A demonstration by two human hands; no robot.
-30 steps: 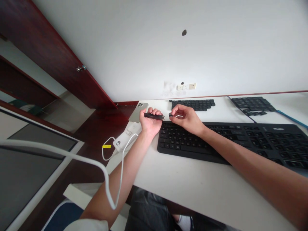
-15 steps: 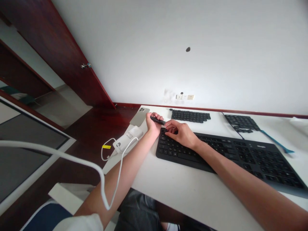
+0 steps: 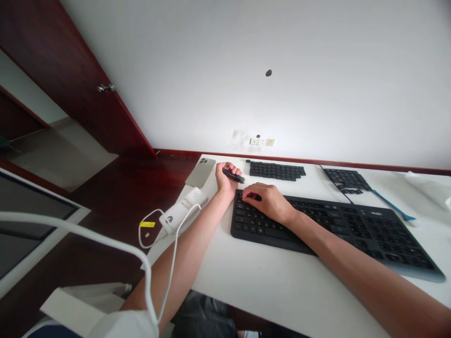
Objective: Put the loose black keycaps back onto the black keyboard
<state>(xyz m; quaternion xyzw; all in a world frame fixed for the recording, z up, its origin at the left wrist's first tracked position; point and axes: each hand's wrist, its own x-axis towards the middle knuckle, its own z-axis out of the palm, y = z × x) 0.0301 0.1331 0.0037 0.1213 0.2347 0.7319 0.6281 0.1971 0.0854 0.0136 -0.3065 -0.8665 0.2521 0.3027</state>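
Observation:
My left hand [image 3: 226, 178] is closed around a slim black pen-like tool [image 3: 233, 176], whose exact kind I cannot make out. It is held just beyond the top left corner of a black keyboard [image 3: 278, 238], with its tip pointing right. Over that corner of the keyboard, my right hand [image 3: 269, 201] has its thumb and fingers drawn together in a pinch at the upper left keys. Anything between those fingertips is hidden or too small to name. The keyboard lies flat on the white desk [image 3: 260, 277], partly covered by my right forearm.
Black keycaps [image 3: 276, 171] lie in rows behind the keyboard, with another group [image 3: 345, 179] farther right beside a cable and a blue stick [image 3: 393, 205]. A phone [image 3: 200, 172] and a white power bank [image 3: 183, 209] with a white cable [image 3: 141, 253] are on the left.
My right hand has moved away from the tip of the black tool and down to the keyboard's upper left keys. The left hand still grips the tool. The view has shifted slightly.

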